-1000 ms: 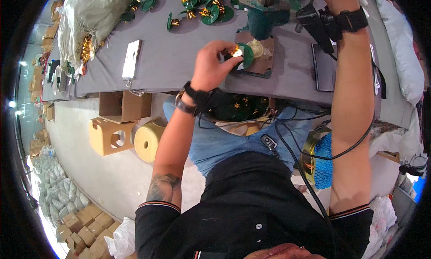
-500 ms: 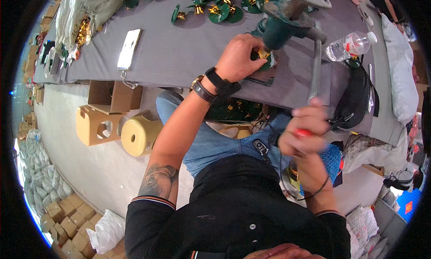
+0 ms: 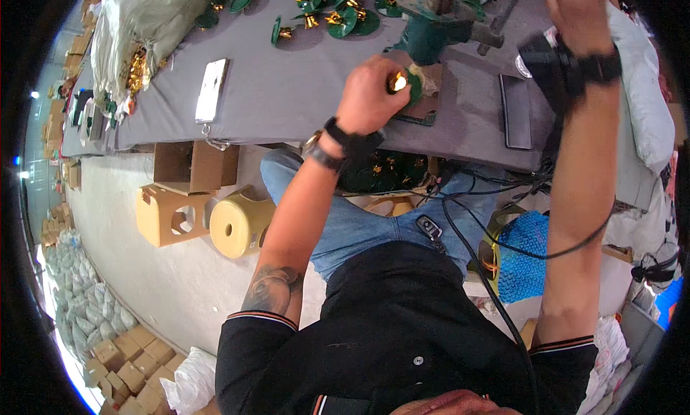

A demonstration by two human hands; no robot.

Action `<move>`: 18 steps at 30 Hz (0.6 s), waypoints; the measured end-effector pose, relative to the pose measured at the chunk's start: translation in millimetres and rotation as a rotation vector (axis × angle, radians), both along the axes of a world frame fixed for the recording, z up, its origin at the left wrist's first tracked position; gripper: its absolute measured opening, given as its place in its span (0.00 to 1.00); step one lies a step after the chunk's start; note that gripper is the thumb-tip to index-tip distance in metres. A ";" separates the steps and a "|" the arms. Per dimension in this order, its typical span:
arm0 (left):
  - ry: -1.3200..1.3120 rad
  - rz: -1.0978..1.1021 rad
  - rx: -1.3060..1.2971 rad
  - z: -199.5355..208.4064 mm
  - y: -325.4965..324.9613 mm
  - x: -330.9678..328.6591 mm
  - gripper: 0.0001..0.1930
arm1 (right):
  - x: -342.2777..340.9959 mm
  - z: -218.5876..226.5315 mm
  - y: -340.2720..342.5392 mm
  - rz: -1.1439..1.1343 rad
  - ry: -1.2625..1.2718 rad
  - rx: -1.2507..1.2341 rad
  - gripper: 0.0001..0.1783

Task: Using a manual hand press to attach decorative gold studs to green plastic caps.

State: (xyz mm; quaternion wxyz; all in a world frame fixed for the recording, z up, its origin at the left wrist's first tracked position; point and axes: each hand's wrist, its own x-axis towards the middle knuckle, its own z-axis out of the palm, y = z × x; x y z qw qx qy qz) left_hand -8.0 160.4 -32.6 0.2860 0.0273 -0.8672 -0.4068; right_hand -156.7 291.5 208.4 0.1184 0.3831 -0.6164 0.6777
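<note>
While your left hand (image 3: 370, 98) is curled into a near fist at the foot of the teal press (image 3: 431, 30), its fingers are pinched tight on a small green-and-gold ornament (image 3: 404, 84), holding it against the dark base plate (image 3: 420, 113) on the grey table (image 3: 287, 91). Your right hand (image 3: 575, 12) is raised at the upper edge of the view, close to the press's lever (image 3: 507, 16); whether its fingers are wrapped around that lever you cannot tell, since the grip runs out of the picture. Judging by its look, the ornament is light and thin, a flat green leaf shape with a shiny gold centre, so it should bend or crease if you squeeze hard and could slide on the smooth plate. Hold it by the green rim, with fingertips clear of the gold middle and of whatever comes down from the press. More of the same green-and-gold pieces (image 3: 338, 16) lie scattered farther along the table, well apart from your hand, and a white phone (image 3: 212, 90) rests near the table's front edge to your left. Beside the plate, toward your right, a dark flat slab (image 3: 516, 111) lies on the cloth.
</note>
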 end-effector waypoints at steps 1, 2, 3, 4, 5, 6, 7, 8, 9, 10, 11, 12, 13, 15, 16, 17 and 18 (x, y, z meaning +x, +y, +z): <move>-0.097 -0.092 0.028 8.0 -0.9 15.5 0.12 | -19.3 -7.1 1.5 0.106 0.020 -0.033 0.07; -0.196 -0.172 0.050 17.2 -4.0 34.0 0.11 | -30.9 -13.0 0.6 0.225 0.039 -0.071 0.06; -0.246 -0.306 0.093 25.8 -4.3 53.1 0.12 | -32.7 -12.0 1.8 0.220 0.039 -0.073 0.06; -0.305 -0.424 0.137 30.6 -6.0 75.8 0.13 | -32.8 -14.1 -2.5 0.201 -0.003 -0.057 0.06; -0.351 -0.472 0.076 32.0 -9.0 92.6 0.16 | -31.6 -12.9 -5.4 0.177 -0.038 -0.038 0.06; -0.397 -0.521 0.014 32.0 -10.5 105.1 0.18 | -28.2 -12.5 -4.9 0.183 -0.040 -0.044 0.06; -0.484 -0.512 -0.005 33.7 -12.0 114.2 0.20 | -22.4 -13.1 -4.6 0.174 -0.006 -0.067 0.06; -0.490 -0.502 -0.012 36.8 -13.5 118.9 0.20 | -20.3 -14.0 -5.4 0.165 0.029 -0.090 0.06; -0.479 -0.482 -0.115 42.6 -13.3 120.4 0.20 | -21.3 -14.9 -6.1 0.124 0.026 -0.092 0.07; -0.465 -0.464 -0.217 46.2 -14.3 120.0 0.20 | -20.7 -14.9 -6.3 0.125 0.028 -0.101 0.07; -0.326 -0.460 -0.210 40.3 -21.3 113.9 0.19 | -18.5 -12.2 -5.1 0.097 0.040 -0.094 0.07; -0.257 -0.355 -0.147 38.7 -30.1 102.9 0.18 | -16.0 -11.3 -4.5 0.073 0.050 -0.084 0.07; -0.185 -0.254 -0.083 36.4 -41.7 86.0 0.17 | -14.3 -10.8 -3.9 0.072 0.054 -0.086 0.07; -0.278 0.234 0.123 16.1 -70.3 32.8 0.19 | -11.3 -8.6 -0.7 0.006 0.016 -0.083 0.06; -0.211 0.381 0.020 4.4 -95.7 17.7 0.23 | -8.5 -14.4 -10.7 0.039 0.011 -0.097 0.06; -0.128 0.497 -0.074 -3.3 -114.5 -4.5 0.26 | -5.7 -11.9 -12.3 0.039 -0.015 -0.106 0.06; -0.154 0.564 -0.040 -10.8 -123.1 -26.8 0.30 | -4.9 -10.2 -13.0 0.034 -0.040 -0.113 0.05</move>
